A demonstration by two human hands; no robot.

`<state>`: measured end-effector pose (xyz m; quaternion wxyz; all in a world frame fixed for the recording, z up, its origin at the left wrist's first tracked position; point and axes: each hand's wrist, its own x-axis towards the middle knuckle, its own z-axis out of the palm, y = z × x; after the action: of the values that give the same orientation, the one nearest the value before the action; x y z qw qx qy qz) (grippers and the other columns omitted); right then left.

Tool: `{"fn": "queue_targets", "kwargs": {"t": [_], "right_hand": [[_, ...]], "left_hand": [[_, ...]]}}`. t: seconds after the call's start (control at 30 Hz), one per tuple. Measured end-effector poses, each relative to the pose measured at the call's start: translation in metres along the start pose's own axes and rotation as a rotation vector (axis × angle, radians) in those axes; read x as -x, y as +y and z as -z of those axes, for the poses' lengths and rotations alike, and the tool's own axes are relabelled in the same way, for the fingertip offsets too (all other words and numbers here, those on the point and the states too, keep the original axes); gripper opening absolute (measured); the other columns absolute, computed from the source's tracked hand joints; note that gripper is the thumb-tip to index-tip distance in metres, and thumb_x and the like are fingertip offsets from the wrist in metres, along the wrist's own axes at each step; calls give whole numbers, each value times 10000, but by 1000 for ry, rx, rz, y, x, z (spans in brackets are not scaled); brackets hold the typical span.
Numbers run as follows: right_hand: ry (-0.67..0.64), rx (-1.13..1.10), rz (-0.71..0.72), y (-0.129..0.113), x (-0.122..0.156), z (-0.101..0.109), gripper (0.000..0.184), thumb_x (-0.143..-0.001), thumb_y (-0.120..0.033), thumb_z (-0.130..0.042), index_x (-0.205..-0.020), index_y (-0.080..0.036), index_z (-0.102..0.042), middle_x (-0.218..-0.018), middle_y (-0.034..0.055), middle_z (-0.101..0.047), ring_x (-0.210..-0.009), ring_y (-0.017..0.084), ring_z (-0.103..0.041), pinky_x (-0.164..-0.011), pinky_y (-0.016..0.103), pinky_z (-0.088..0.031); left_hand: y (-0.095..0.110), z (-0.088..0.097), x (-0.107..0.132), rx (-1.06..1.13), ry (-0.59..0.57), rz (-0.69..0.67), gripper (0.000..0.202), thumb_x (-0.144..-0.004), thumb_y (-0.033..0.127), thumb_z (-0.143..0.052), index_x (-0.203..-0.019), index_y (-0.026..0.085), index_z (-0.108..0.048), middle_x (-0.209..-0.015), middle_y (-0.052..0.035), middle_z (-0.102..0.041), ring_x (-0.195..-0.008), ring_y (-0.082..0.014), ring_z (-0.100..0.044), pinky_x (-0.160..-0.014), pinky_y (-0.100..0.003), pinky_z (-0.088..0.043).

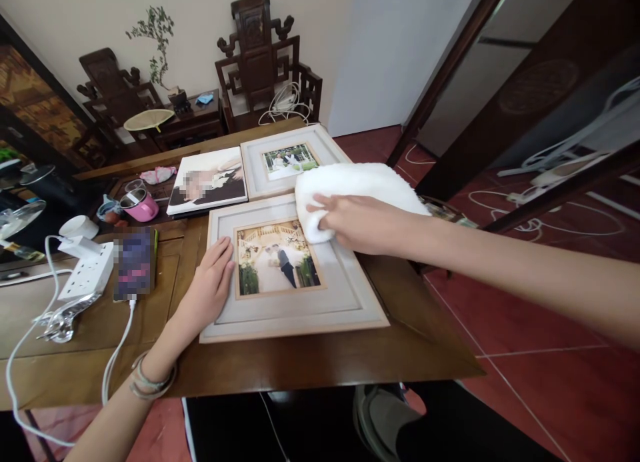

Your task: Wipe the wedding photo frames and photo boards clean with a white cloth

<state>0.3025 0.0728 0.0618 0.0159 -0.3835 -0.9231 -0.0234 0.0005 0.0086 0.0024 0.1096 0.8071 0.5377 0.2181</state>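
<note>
A pale framed photo (300,309) lies flat on the wooden table (320,365) in front of me. My left hand (209,285) rests flat and open on the frame's left border, fingers together and stretched out. My right hand (357,223) presses a fluffy white cloth (350,185) against the frame's upper right corner, fingers curled on the cloth. A second pale framed photo (287,159) lies just behind, partly under the cloth. A frameless photo print (207,179) lies to its left.
A white power strip (85,269) with cables and a phone (134,262) sit at the left. A pink mug (141,205) stands behind them. Carved dark chairs (260,55) line the far wall. Red floor tiles (525,355) and loose cables lie to the right.
</note>
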Motion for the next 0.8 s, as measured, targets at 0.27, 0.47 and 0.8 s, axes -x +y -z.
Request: {"fn": "queue_targets", "kwargs": {"t": [0.27, 0.47, 0.8], "right_hand": [[30, 97, 139, -26, -65, 7, 317, -786, -24, -501, -1026, -65, -705, -1296, 204, -582, -1286, 322, -460, -1053, 434, -373], [56, 115, 459, -70, -122, -6, 372, -807, -10, -456, -1092, -127, -664, -1280, 129, -616, -1389, 265, -328, -1151, 465, -158], [-62, 126, 391, -48, -107, -1, 246, -771, -35, -522, -913, -103, -711, -1098, 159, -685, -1153, 266, -554, -1079, 432, -265]], "left_hand": [[-1, -4, 0, -18, 37, 4, 457, -1006, 346, -343, -1357, 110, -515, -1479, -179, -466, -1413, -273, -385, -1173, -510, -306], [13, 6, -4, -6, 16, -16, 389, -995, 290, -343, -1236, 127, -601, -1361, -168, -560, -1333, -288, -474, -1127, -478, -385], [0, -2, 1, -33, 34, -24, 445, -986, 291, -374, -1369, 105, -504, -1466, -192, -478, -1402, -282, -403, -1164, -520, -320]]}}
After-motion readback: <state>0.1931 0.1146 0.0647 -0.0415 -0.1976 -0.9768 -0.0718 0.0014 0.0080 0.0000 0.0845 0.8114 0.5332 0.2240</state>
